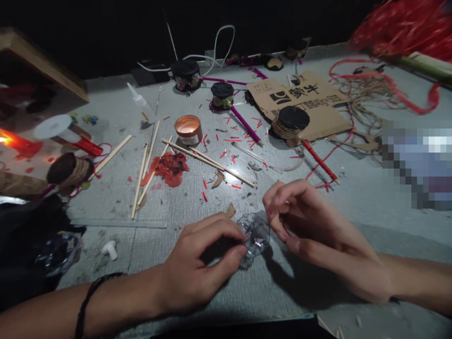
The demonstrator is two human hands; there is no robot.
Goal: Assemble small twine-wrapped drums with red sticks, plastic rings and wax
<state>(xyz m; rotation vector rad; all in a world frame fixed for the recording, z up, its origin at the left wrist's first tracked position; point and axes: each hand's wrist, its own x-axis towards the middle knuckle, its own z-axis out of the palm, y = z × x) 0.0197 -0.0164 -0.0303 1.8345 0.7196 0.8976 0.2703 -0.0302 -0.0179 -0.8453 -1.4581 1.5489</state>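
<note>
My left hand [212, 256] pinches the near-left edge of a crumpled-looking, clear plastic piece [260, 235] on the table. It resembles the bottom of a plastic bottle. Just right of it, my right hand [314, 230] is held with curled fingers, thumb close to the fingertips. A thin red thread [286, 230] shows between those fingers; how far it runs is hidden. Beyond the hands lie a brown cardboard scrap [230, 210] and several short red bits. A dark-topped, twine-wrapped drum [291, 121] with a red-wrapped stick lies farther back.
A lit candle in a copper tin [188, 130] stands mid-table, behind wooden sticks [212, 162] and melted red wax [172, 169]. Printed cardboard [328, 122] lies back right. At left are a burning red candle [17, 143], a thread spool [58, 127] and a white earbud [110, 249].
</note>
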